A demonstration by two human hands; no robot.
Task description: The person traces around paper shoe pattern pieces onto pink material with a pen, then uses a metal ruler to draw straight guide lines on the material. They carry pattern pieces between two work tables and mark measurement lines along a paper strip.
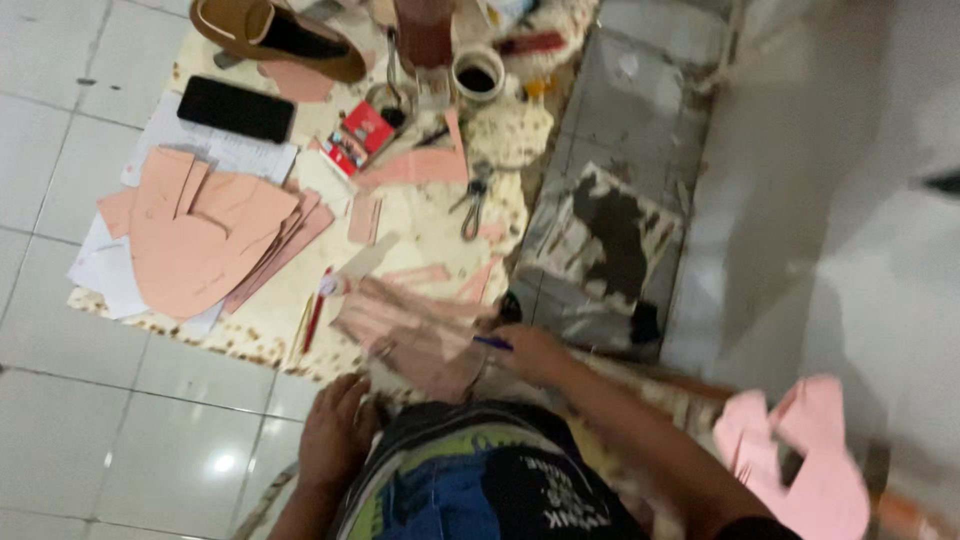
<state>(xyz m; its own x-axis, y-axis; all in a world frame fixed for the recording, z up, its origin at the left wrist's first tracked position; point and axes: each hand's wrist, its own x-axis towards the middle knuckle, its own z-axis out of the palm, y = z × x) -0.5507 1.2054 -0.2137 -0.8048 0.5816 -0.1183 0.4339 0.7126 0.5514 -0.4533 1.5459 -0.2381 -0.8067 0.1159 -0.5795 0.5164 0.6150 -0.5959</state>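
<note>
Right hand (535, 350) is gripping a blue pen (493, 343), its fingers closed, over a pink cut piece (420, 335) lying on the stained floor sheet (430, 215). Left hand (335, 432) is resting loosely open beside it. Unpinned, the piece may be slipping, skewing the line.

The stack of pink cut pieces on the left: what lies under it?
Under the stack of pink cut pieces, white paper sheets stick out at its left and top edges. How far they reach beneath is covered.
</note>
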